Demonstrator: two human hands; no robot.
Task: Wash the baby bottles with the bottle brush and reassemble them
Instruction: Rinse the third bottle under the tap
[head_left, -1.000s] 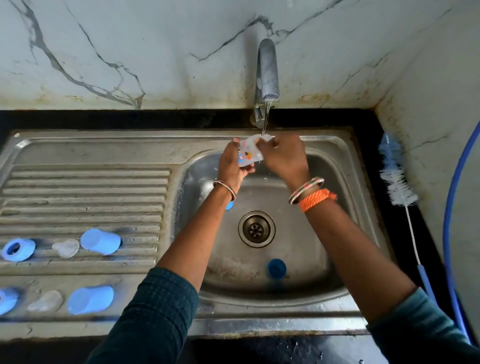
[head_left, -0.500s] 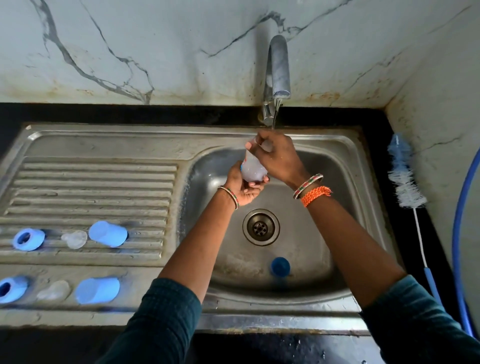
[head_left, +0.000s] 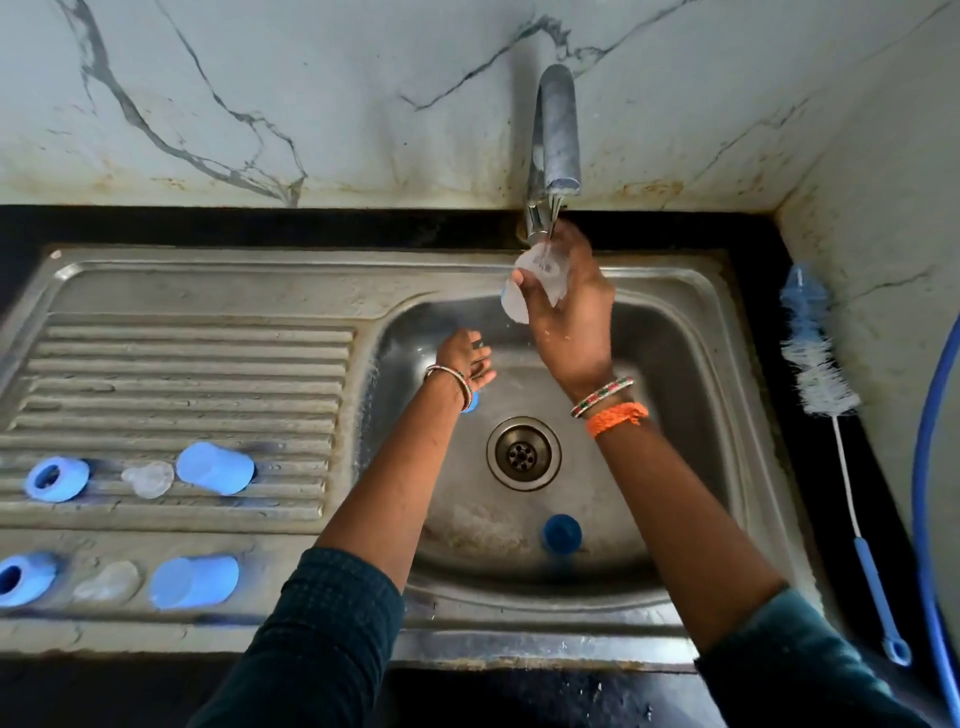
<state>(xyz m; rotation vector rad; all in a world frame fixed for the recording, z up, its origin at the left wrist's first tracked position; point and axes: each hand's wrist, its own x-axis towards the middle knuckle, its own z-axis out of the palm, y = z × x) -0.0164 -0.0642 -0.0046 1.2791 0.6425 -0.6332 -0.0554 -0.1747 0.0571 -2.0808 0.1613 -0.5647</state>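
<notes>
My right hand (head_left: 569, 312) grips a clear baby bottle (head_left: 530, 283) and holds it under the running tap (head_left: 556, 140). Water falls onto the bottle. My left hand (head_left: 465, 358) hangs lower in the sink basin (head_left: 675, 415), apart from the bottle, fingers loose and holding nothing. A blue part (head_left: 471, 401) lies just below my left wrist, partly hidden. A blue cap (head_left: 562, 532) lies on the basin floor near the front. The bottle brush (head_left: 818, 364) lies on the dark counter to the right of the sink.
On the drainboard (head_left: 182, 364) at the left lie two blue rings (head_left: 56, 479) (head_left: 23, 578), two clear teats (head_left: 149, 478) (head_left: 106, 581) and two blue caps (head_left: 215, 467) (head_left: 195, 581). The drain (head_left: 523, 453) is mid-basin. A blue hose (head_left: 927, 467) runs along the right wall.
My left hand has let go of the bottle and dropped lower into the basin. My right hand alone has lifted the bottle up under the tap's stream.
</notes>
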